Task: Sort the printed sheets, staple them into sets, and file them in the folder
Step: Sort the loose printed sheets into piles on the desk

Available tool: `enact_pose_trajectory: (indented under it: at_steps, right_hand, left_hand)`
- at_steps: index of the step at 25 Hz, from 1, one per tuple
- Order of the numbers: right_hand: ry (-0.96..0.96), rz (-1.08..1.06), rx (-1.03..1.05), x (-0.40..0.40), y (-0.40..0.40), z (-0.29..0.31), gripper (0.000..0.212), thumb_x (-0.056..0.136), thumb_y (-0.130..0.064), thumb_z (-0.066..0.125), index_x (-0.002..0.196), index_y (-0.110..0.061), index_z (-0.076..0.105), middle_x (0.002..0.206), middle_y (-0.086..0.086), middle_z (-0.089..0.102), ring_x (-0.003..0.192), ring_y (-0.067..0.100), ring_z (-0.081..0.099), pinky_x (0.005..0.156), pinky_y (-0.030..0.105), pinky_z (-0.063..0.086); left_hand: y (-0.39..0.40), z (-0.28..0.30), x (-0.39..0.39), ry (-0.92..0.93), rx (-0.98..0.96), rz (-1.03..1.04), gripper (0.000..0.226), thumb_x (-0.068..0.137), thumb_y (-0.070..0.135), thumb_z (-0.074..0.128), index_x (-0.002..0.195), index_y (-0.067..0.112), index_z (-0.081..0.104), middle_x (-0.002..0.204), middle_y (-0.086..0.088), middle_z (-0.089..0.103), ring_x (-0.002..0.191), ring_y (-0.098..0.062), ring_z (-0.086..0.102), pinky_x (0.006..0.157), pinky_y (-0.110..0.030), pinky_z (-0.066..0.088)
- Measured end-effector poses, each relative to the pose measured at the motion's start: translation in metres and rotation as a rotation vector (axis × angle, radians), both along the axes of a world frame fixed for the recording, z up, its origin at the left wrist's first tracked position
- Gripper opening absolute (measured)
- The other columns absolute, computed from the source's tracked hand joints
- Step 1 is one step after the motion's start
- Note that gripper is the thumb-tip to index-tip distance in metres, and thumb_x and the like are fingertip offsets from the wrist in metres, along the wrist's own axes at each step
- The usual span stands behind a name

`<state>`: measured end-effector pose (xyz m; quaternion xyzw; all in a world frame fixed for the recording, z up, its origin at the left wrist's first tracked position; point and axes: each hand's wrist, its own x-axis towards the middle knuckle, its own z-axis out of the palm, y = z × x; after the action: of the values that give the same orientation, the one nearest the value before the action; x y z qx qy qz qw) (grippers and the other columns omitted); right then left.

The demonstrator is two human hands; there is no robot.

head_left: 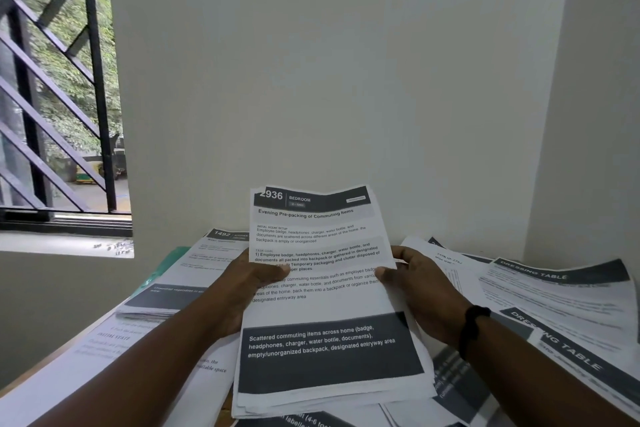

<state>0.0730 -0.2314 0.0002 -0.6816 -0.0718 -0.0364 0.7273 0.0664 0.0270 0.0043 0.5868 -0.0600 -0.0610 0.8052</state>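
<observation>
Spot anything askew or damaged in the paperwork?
The held stack is uneven: its bottom edges fan out, and the top edge is bent. Loose sheets to the right overlap at angles. A green folder lies mostly buried under the left pile.

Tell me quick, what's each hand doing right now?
Left hand: grips the left edge of the stack of printed sheets.
Right hand: grips the same stack's right edge.

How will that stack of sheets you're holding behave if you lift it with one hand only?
The stack of sheets will probably flop: its top edge already bends though the left hand and right hand hold both sides. The sheets look loose, their lower edges fanned, so some could slide out. It seems light.
</observation>
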Motion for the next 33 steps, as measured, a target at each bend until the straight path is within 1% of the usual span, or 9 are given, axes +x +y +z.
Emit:
enact_pose_trajectory:
  at_steps: [8, 13, 17, 19, 21, 23, 26, 30, 33]
  right_hand:
    - [0.063, 0.034, -0.049, 0.002, -0.003, 0.002, 0.035, 0.088, 0.012, 0.055, 0.117, -0.006, 0.058, 0.113, 0.012, 0.070, 0.104, 0.032, 0.066, 0.098, 0.048, 0.049]
    - [-0.011, -0.004, -0.220, -0.007, 0.001, 0.007, 0.037, 0.094, 0.008, 0.048, 0.107, -0.024, 0.062, 0.114, 0.001, 0.069, 0.103, 0.021, 0.066, 0.092, 0.035, 0.054]
    - [-0.184, -0.052, -0.652, -0.013, 0.006, 0.002, 0.051, 0.097, -0.013, 0.048, 0.145, -0.024, 0.035, 0.140, -0.011, 0.050, 0.129, 0.013, 0.045, 0.108, 0.021, 0.031]
    - [-0.189, 0.003, -0.688, -0.018, 0.004, 0.008, 0.046, 0.098, -0.024, 0.051, 0.141, -0.025, 0.035, 0.130, -0.016, 0.053, 0.112, 0.004, 0.053, 0.088, 0.005, 0.036]
    - [-0.153, -0.035, -0.564, -0.019, -0.007, 0.021, 0.033, 0.097, -0.031, 0.053, 0.128, -0.031, 0.042, 0.111, -0.011, 0.060, 0.082, 0.004, 0.059, 0.066, 0.013, 0.042]
    - [-0.166, -0.247, -0.564, -0.008, -0.034, 0.027, 0.024, 0.096, -0.029, 0.054, 0.119, -0.023, 0.053, 0.105, 0.001, 0.063, 0.071, 0.011, 0.057, 0.064, 0.024, 0.042]
    - [-0.092, -0.449, -0.864, 0.006, -0.078, 0.024, 0.011, 0.094, -0.024, 0.057, 0.102, -0.017, 0.061, 0.112, 0.008, 0.065, 0.082, 0.015, 0.056, 0.074, 0.029, 0.043]
    - [0.227, -0.228, -1.302, 0.011, -0.094, 0.005, 0.063, 0.076, -0.059, 0.069, 0.123, -0.019, 0.053, 0.129, 0.003, 0.056, 0.107, 0.018, 0.053, 0.090, 0.029, 0.041]
    - [0.249, -0.188, -1.383, 0.011, -0.088, 0.001, 0.110, 0.041, -0.088, 0.065, 0.127, -0.021, 0.049, 0.131, 0.002, 0.055, 0.117, 0.020, 0.051, 0.092, 0.031, 0.041]
  left_hand:
    - [0.002, 0.002, -0.001, 0.004, 0.028, 0.042, 0.037, 0.082, -0.007, 0.064, 0.116, 0.007, 0.061, 0.103, -0.019, 0.073, 0.080, -0.038, 0.073, 0.051, -0.035, 0.058]
    - [0.001, 0.000, -0.003, 0.024, -0.027, -0.042, 0.041, 0.079, -0.007, 0.065, 0.118, 0.006, 0.061, 0.111, -0.022, 0.070, 0.098, -0.044, 0.068, 0.075, -0.053, 0.058]
    - [-0.002, 0.000, -0.002, -0.007, -0.023, 0.001, 0.046, 0.073, -0.004, 0.069, 0.117, 0.005, 0.061, 0.107, -0.022, 0.071, 0.089, -0.042, 0.070, 0.069, -0.049, 0.060]
    - [0.002, 0.001, 0.001, -0.007, -0.019, 0.030, 0.051, 0.071, -0.003, 0.071, 0.120, 0.006, 0.059, 0.107, -0.022, 0.071, 0.088, -0.042, 0.071, 0.067, -0.048, 0.061]
    - [0.008, 0.005, 0.003, -0.004, -0.048, 0.054, 0.051, 0.074, -0.004, 0.069, 0.122, 0.008, 0.057, 0.109, -0.022, 0.070, 0.092, -0.044, 0.069, 0.071, -0.050, 0.060]
    - [0.018, 0.010, 0.006, -0.021, -0.107, 0.101, 0.048, 0.074, -0.003, 0.067, 0.119, 0.010, 0.058, 0.110, -0.022, 0.070, 0.095, -0.045, 0.068, 0.076, -0.055, 0.058]
    - [0.036, 0.019, 0.012, -0.103, -0.164, 0.253, 0.054, 0.069, 0.001, 0.068, 0.122, 0.011, 0.060, 0.113, -0.019, 0.069, 0.096, -0.042, 0.069, 0.081, -0.057, 0.055]
    - [0.063, 0.021, 0.022, -0.072, -0.290, 0.413, 0.040, 0.081, 0.004, 0.066, 0.121, 0.012, 0.064, 0.111, -0.014, 0.071, 0.091, -0.033, 0.072, 0.071, -0.050, 0.059]
    - [0.072, 0.018, 0.026, -0.040, -0.289, 0.474, 0.029, 0.086, 0.008, 0.065, 0.114, 0.014, 0.066, 0.104, -0.010, 0.074, 0.085, -0.029, 0.074, 0.071, -0.048, 0.058]
